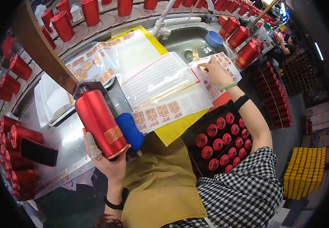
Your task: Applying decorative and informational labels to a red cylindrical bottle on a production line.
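Observation:
A glossy red metal bottle [98, 119], tilted with its narrow neck away from me, is gripped near its base by my left hand [113, 163]. A gold label sits low on its side. One left finger wears a pale finger cot [93, 146]. My right hand [215, 74] is over a white sheet of gold labels [227, 65], thumb and forefinger drawn together at its left part. Whatever lies between those fingertips is too small to make out. Touching the bottle's right side is a blue cloth pad [131, 131]. Another label sheet [160, 114] lies nearer me.
Clear plastic sleeves [156, 79] and a yellow sheet [183, 127] cover the worktop. Beyond are a sink [189, 43] with a blue bowl [214, 38] and a faucet [160, 28]. A wooden post [44, 45] rises at left. A phone [39, 152] leans by red bottles. A bottle crate [221, 140] stands right.

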The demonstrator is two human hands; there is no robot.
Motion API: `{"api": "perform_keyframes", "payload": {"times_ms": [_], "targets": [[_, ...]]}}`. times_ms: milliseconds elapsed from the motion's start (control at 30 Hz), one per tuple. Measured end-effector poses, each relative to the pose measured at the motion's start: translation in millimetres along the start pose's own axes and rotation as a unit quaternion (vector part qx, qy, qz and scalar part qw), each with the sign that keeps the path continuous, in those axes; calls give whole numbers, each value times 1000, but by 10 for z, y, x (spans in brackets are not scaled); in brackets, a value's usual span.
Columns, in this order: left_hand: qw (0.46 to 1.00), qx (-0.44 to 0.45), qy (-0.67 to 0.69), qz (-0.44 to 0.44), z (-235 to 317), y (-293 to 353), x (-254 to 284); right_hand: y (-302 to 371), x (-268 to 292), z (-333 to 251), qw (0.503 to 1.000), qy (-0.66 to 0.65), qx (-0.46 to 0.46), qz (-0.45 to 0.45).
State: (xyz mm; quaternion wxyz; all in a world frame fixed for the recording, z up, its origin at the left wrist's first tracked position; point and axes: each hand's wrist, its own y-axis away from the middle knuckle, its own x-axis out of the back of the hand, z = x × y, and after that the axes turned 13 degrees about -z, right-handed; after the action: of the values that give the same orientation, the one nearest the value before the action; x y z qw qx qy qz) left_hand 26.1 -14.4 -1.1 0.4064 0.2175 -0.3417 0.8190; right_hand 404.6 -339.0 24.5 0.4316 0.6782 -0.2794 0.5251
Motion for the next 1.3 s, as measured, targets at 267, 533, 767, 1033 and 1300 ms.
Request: {"api": "perform_keyframes", "payload": {"times_ms": [267, 533, 767, 1033, 1300], "targets": [[1000, -13, 0, 9, 4, 0, -6, -203, 84, -237, 997, -50, 58, 20], [1000, -17, -12, 12, -28, 25, 21, -240, 140, -459, 988, -85, 116, 52], [1000, -14, -17, 12, -7, -20, 18, -1075, 145, -1400, 952, -43, 283, 105], [1000, -8, 18, -1, -22, -4, 28, -2052, 141, -2232, 961, 120, 237, 83], [999, 0, 33, -5, -38, 21, 45, -1811, -92, -2461, 953, 213, 203, 74]]}}
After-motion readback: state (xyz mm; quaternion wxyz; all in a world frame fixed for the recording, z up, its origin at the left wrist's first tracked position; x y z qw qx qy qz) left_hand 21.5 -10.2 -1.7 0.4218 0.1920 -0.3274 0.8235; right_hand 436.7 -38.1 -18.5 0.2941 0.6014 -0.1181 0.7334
